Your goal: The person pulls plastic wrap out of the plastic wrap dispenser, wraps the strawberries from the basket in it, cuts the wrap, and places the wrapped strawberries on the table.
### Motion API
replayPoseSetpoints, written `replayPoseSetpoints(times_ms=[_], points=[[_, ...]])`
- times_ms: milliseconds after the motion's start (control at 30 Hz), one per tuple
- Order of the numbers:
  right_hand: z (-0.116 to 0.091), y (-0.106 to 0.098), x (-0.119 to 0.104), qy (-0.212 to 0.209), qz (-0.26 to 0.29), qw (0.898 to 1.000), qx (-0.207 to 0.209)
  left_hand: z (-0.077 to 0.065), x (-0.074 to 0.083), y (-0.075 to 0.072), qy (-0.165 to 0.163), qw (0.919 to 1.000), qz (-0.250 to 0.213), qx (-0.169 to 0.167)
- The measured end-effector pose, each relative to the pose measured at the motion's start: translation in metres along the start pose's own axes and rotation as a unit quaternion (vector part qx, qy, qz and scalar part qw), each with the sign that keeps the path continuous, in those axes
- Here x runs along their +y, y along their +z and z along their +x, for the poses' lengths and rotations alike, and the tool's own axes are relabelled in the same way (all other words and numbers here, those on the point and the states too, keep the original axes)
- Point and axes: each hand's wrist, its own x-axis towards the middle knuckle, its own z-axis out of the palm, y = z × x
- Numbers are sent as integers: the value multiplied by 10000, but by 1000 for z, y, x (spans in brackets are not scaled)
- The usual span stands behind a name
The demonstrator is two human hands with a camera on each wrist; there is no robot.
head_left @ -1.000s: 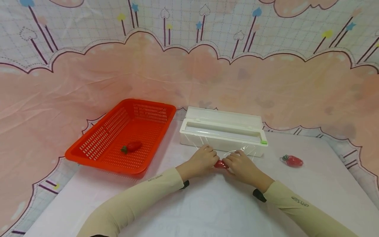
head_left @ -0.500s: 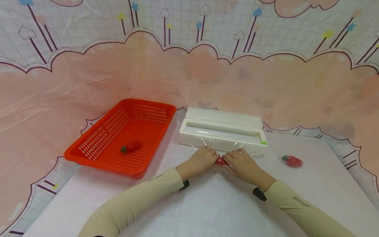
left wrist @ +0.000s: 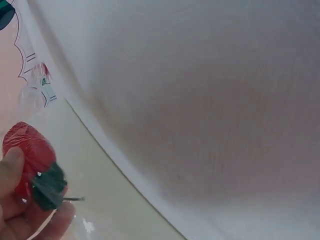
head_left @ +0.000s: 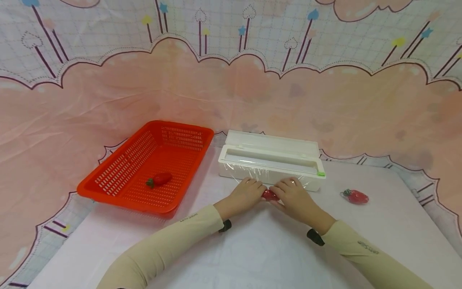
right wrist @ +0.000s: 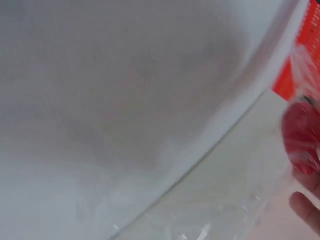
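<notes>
A red strawberry [head_left: 270, 195] with a green leafy cap, wrapped in clear cling film [head_left: 260, 173], lies between both hands just in front of the white cling film box [head_left: 270, 175]. My left hand [head_left: 249, 193] holds it at the capped end; its thumb lies against the red side in the left wrist view, where the strawberry [left wrist: 32, 150] shows a thin stem. My right hand [head_left: 293, 199] grips the opposite end. In the right wrist view the strawberry [right wrist: 301, 135] and fingers are partly cut off. Film stretches from the box to the hands.
At the left stands a red slotted basket [head_left: 126, 204] with an unwrapped strawberry [head_left: 162, 178] inside. To the right of the box lies a film-wrapped strawberry [head_left: 357, 196]. The box lid [head_left: 272, 143] is raised, with a green piece [head_left: 321, 174] at the box's right end.
Both hands have shifted slightly towards the box with the strawberry, which has turned a little between them. The film between box and hands has shortened. Basket and box stay put.
</notes>
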Motion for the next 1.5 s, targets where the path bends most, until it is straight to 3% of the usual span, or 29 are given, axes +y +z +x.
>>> replayPoseSetpoints(times_ms=[167, 300, 433, 567, 667, 800, 967, 1100, 1267, 1400, 1500], points=[[0, 5, -4, -1, -292, 9991, -306, -1, 1, -2, 30, 10000, 55, -8], [2, 6, -5, 243, -203, 9981, -532, -2, -1, -3, -95, 9999, 42, 16], [4, 3, -4, 669, 147, 9944, -811, -2, -4, -6, -57, 9972, 392, 635], [5, 1, -2, 935, 513, 9900, -926, 0, -5, -7, 382, 9877, 847, 1259], [4, 0, -1, 1012, 745, 9872, -977, 3, -3, -6, 515, 9835, 973, 1433], [4, 2, 0, 1144, 1039, 9819, -1096, 6, 0, -5, 336, 9831, 967, 1518], [3, 2, 2, 1362, 1237, 9757, -1186, 7, 1, -1, 17, 9892, 644, 1319], [2, 1, 4, 1253, 831, 9841, -948, 6, 0, -1, -200, 9927, 408, 1115], [3, 5, 6, 898, 178, 9944, -531, 6, 0, -1, -228, 9945, 361, 961], [5, 7, 6, 768, 81, 9965, -312, 6, 1, -1, -259, 9958, 364, 793], [6, 8, 5, 834, 148, 9960, -301, 6, 0, -1, -502, 9955, 267, 759]])
